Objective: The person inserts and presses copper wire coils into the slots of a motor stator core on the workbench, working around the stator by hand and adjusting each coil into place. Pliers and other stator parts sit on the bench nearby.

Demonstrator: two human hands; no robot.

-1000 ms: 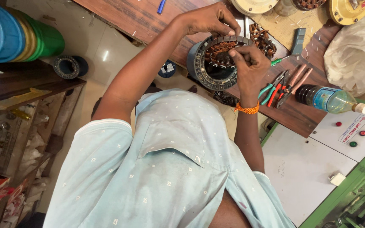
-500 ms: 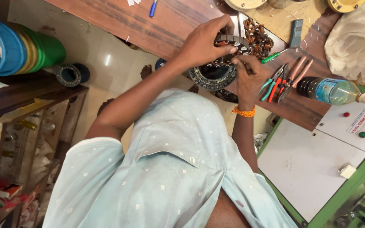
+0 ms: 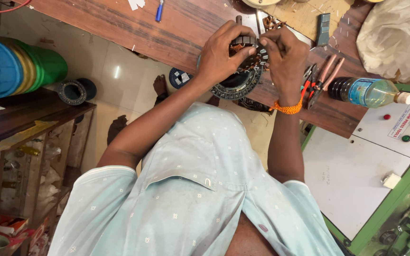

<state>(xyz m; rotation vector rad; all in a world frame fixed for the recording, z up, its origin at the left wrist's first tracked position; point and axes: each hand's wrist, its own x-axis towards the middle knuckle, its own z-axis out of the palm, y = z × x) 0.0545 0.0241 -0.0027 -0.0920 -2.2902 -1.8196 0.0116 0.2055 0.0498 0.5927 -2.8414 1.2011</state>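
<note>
I'm seeing both hands gripping the stator ring (image 3: 241, 78) at the bench (image 3: 119, 28) edge: left hand (image 3: 224, 54) and right hand (image 3: 285, 57) fingers clamping its rim. Looking heavy, rigid; copper windings fragile, so I'm holding steel only.

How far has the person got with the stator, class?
Done: some copper coils already sit inside the stator. In hand: the left hand steadies the ring at the bench edge while the right hand works at its top rim. Left: the pliers lie unused beside it; how many slots remain is hidden.
</note>
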